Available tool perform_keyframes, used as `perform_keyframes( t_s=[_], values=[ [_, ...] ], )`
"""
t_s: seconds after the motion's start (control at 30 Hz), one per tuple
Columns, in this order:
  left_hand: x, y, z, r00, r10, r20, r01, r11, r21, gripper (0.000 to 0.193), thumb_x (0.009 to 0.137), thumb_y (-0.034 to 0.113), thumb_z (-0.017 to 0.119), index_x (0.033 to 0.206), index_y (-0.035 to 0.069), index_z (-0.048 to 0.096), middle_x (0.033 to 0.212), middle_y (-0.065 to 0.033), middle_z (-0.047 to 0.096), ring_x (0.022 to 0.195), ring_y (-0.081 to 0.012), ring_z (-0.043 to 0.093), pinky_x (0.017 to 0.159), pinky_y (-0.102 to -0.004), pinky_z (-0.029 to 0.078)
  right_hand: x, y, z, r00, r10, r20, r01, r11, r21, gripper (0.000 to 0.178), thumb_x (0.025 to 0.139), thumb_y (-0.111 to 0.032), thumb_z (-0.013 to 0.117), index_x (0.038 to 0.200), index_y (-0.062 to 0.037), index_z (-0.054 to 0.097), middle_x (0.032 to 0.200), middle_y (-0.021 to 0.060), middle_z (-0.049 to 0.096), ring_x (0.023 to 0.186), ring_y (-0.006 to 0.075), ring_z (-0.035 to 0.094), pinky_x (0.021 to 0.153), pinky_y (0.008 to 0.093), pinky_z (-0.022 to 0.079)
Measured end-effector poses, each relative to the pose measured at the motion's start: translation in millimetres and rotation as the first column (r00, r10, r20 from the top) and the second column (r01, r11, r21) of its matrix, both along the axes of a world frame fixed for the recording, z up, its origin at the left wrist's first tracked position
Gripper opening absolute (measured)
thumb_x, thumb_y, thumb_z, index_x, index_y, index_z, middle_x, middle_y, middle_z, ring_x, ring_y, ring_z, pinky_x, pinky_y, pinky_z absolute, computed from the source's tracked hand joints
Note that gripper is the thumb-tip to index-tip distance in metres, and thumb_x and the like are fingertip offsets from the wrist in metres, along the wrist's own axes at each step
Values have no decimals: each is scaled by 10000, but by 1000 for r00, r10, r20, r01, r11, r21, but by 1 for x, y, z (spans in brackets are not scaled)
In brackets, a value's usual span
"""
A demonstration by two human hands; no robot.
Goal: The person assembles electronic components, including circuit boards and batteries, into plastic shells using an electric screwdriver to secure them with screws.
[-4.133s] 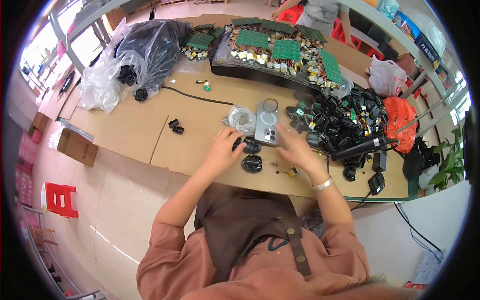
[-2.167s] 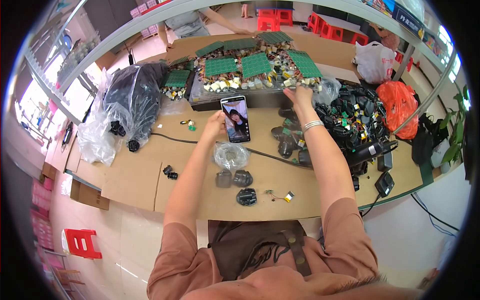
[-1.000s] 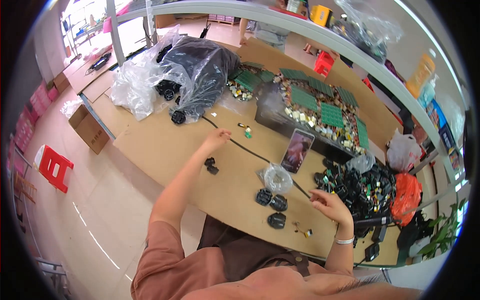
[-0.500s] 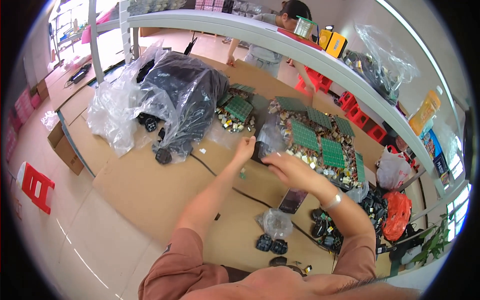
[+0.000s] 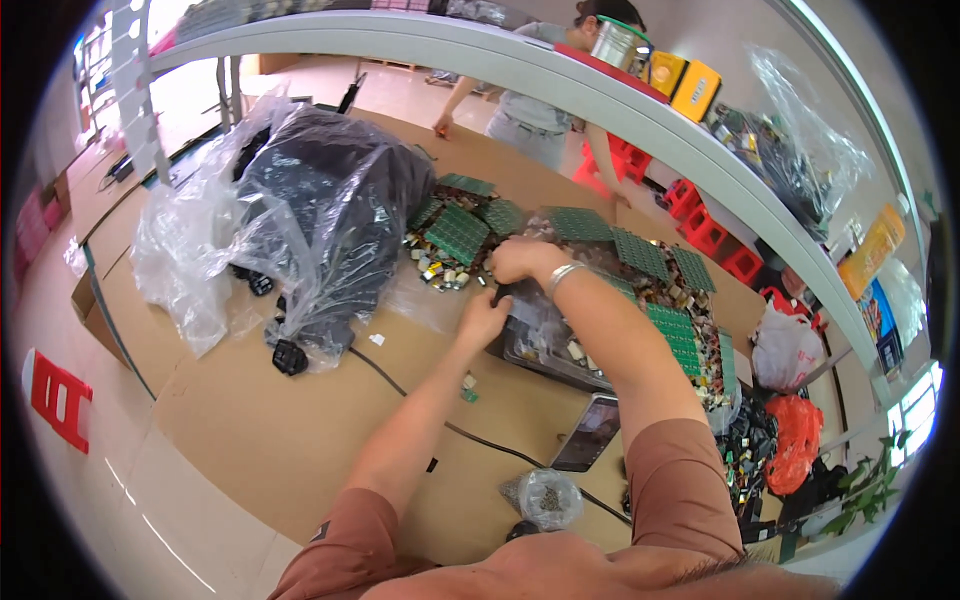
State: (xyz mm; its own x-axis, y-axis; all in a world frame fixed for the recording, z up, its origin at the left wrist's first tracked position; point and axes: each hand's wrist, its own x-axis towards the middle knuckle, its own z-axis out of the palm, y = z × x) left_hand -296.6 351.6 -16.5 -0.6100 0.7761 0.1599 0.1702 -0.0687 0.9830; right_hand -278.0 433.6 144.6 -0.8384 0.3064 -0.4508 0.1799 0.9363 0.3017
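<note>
My left hand [image 5: 483, 322] is closed at the near left corner of a dark plastic tray [image 5: 560, 372], its thumb by the dark edge. Just beyond it, my right hand [image 5: 524, 263] is curled closed near the tray's far left end. What its fingers hold is hidden. Clear plastic film and a few small pale parts lie in the tray. Left of my hands, green circuit-board panels [image 5: 458, 234] rest on a heap of small white and yellow components [image 5: 440, 272]. More green panels [image 5: 672, 335] lie over parts to the right, partly behind my right arm.
Clear plastic bags wrap a big black bundle [image 5: 330, 170] at left. A phone [image 5: 588, 434] leans near my right forearm, beside a small bag of tiny parts [image 5: 548, 499] and a black cable [image 5: 470, 435]. A shelf [image 5: 440, 35] crosses above; another person [image 5: 530, 120] stands beyond it.
My right hand has moved left and away from me, to beside the left hand. My left hand has shifted slightly nearer. The view has shifted, and the tray shows more fully.
</note>
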Motion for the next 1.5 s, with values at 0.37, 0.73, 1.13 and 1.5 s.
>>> perform_keyframes(
  t_s=[0.37,0.73,1.13,1.5],
  values=[
    [7,-13,19,996,-14,86,-1,985,175,140,808,146,596,802,13,552,658,-3,527,609,-85,462,563,-272,391,-1,7,-19,1000,13,28,-14,1000,16,373,833,-302,401,1042,-128,656,1106,93,623,1041,284,573,901,432,414],
    [9,-15,25,992,-91,93,63,962,264,138,804,119,589,885,12,554,706,-1,559,626,-77,479,578,-245,399,5,10,-17,972,233,23,-234,956,178,332,835,-266,430,1049,-179,668,1146,24,611,1180,219,454,1019,520,267],
    [5,-7,16,994,-114,6,109,968,225,158,804,40,568,959,12,548,796,21,557,711,-54,476,639,-220,391,13,14,-16,944,330,-19,-316,918,240,273,839,-281,480,996,-181,680,1081,-2,632,1153,223,464,963,622,303],
    [-5,-32,40,978,14,-207,-14,1000,1,231,786,176,587,926,-4,549,722,-162,602,712,-339,586,658,-428,442,2,6,-33,948,316,45,-318,927,200,254,825,-256,489,966,-162,679,1038,-10,639,1143,221,470,969,522,342]
  ],
)
